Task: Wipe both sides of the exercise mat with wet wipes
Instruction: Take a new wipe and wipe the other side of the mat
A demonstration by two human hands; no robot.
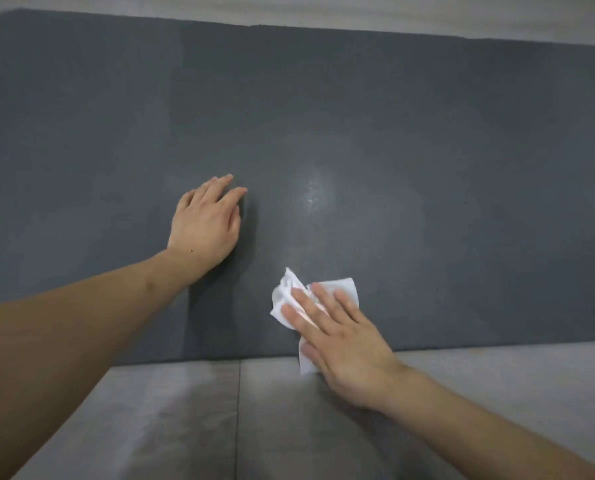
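Observation:
A dark grey exercise mat (410, 133) lies flat on the floor and fills most of the view. My left hand (206, 226) rests palm down on the mat left of centre, fingers together, holding nothing. My right hand (341, 344) presses flat on a crumpled white wet wipe (344, 289) at the mat's near edge. Part of the wipe sticks out past my fingertips and below my thumb. A damp shiny patch (315, 192) shows on the mat above the wipe.
Grey floor tiles (185, 427) with a dark joint line lie in front of the mat's near edge. A pale strip of floor (358, 15) runs along the mat's far edge. The mat's rounded corner (1, 26) is at top left.

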